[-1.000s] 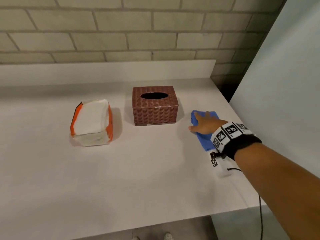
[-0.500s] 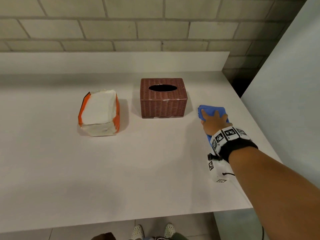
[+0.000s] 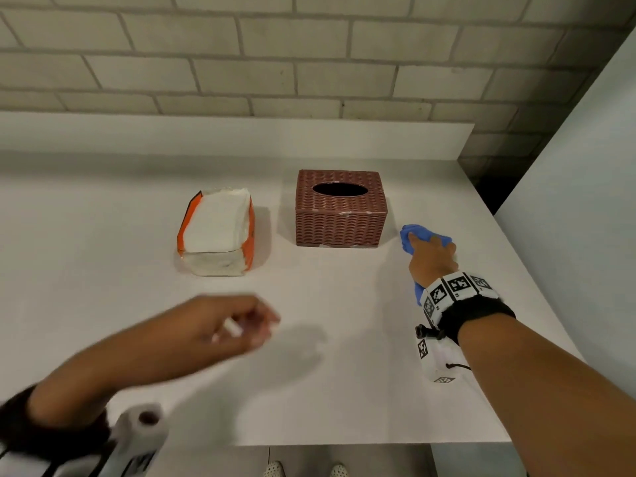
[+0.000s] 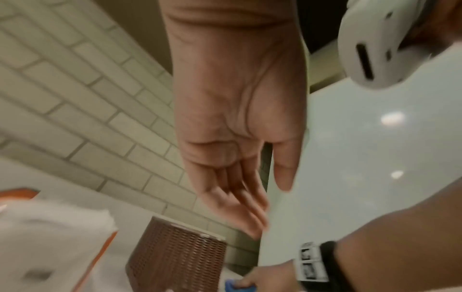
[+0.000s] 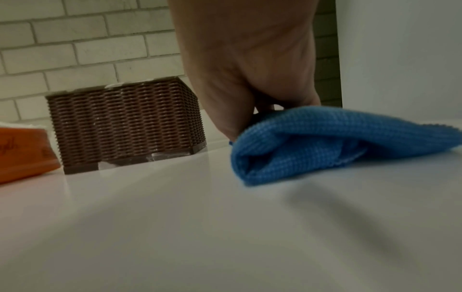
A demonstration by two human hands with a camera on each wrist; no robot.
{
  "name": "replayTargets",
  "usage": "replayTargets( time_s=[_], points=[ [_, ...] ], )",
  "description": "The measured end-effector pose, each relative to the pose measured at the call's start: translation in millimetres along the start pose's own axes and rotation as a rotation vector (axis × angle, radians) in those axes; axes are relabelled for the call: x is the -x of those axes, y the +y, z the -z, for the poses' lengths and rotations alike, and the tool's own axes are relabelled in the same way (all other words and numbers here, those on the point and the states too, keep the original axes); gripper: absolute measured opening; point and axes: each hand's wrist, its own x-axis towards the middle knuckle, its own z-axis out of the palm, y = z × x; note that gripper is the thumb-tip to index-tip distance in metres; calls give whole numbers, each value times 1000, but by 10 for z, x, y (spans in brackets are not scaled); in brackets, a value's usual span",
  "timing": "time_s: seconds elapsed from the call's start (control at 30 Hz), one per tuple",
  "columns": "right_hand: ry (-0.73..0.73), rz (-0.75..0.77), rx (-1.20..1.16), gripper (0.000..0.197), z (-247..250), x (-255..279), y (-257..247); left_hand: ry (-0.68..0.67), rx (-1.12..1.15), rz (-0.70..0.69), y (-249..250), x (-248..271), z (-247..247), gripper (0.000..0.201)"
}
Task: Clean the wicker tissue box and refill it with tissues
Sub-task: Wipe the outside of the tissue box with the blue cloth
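Note:
The brown wicker tissue box [image 3: 340, 208] [image 5: 125, 124] [image 4: 175, 256] stands upright on the white counter [image 3: 309, 373], its oval slot dark. Left of it lies an orange tissue pack [image 3: 218, 232] [image 5: 22, 150] with white tissues showing. To the box's right, my right hand [image 3: 430, 251] grips a bunched blue cloth [image 3: 411, 235] [image 5: 312, 142] that touches the counter. My left hand [image 3: 241, 325] [image 4: 240, 187] hovers, blurred, over the counter in front of the pack, fingers straight and relaxed in the left wrist view, holding nothing.
A pale brick wall [image 3: 309, 63] with a low white upstand runs behind the counter. A tall grey panel [image 3: 568, 201] bounds the right side. The counter's front edge is near my body, with shoes [image 3: 275, 469] on the floor below.
My left hand has come into view over the counter. My right hand has closed round the blue cloth and bunched it up. The head view has tilted down.

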Motion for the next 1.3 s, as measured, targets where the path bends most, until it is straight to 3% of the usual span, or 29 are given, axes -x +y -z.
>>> replayTargets(
  time_s=[0.07,0.17,0.23,0.33,0.47,0.63,0.87,1.03,1.3],
  points=[
    [6,38,29,60,18,-31,8,202,46,-29,55,-309,64,37],
    [45,35,-48,52,70,-62,18,349,48,-5,58,-854,179,87],
    [84,24,-236,44,122,-92,27,340,106,74,12,-1172,229,114],
    [81,78,-648,33,233,-105,-2,273,148,225,-81,-1528,247,133],
    [27,66,-1017,42,391,-102,-118,257,139,346,-217,-1806,249,134],
    [-104,55,-1247,37,560,-21,-267,307,232,330,-319,-2028,292,127],
    [-311,97,-1655,40,611,-45,-323,205,364,299,-403,-2190,379,119],
    [-407,110,-1757,36,548,-190,-370,129,444,198,-484,-2252,345,119],
    [-368,-5,-1714,31,583,-325,-320,118,471,120,-391,-2302,424,108]
  ],
)
